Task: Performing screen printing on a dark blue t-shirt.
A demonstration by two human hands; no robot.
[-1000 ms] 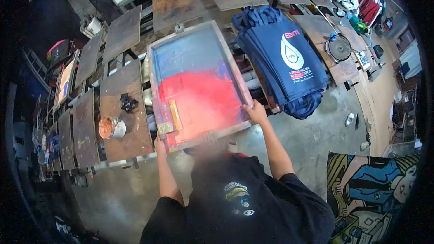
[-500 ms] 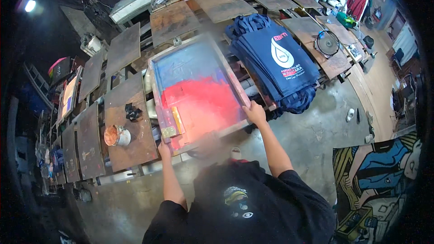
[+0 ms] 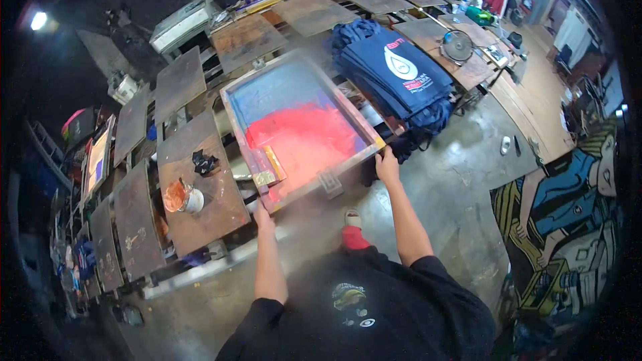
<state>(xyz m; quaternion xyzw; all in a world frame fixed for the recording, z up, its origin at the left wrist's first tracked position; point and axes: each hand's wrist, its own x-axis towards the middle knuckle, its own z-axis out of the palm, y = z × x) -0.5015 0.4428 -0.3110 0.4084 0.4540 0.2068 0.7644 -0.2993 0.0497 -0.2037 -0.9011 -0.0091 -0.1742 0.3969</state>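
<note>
Both my hands hold a wooden screen-printing frame point(image 3: 344, 101) by its near side. My left hand point(image 3: 263, 215) is closed on the near left corner, and my right hand point(image 3: 386, 166) grips the near right corner. Pinkish-red ink point(image 3: 311, 144) covers the near half of the mesh, while the far half looks blue-grey. Along the inner left side lies what looks like a squeegee point(image 3: 274, 160) with a yellowish edge. A metal clamp point(image 3: 330, 183) sits on the near rail. Whether the frame rests on a board or is raised, I cannot tell.
Left of the frame, a brown board point(image 3: 217, 210) bears an orange-stained white tub point(image 3: 194, 200) and a crumpled black piece point(image 3: 204, 162). Folded navy tote bags point(image 3: 418, 93) lie stacked to the right. More boards point(image 3: 180, 83) stretch leftward and to the back. A painted panel point(image 3: 568, 207) stands lower right.
My view has turned slightly, shifting the whole scene. Both hands keep their hold on the frame. The clamp on its near rail now shows clearly, and more of my foot has come into sight.
</note>
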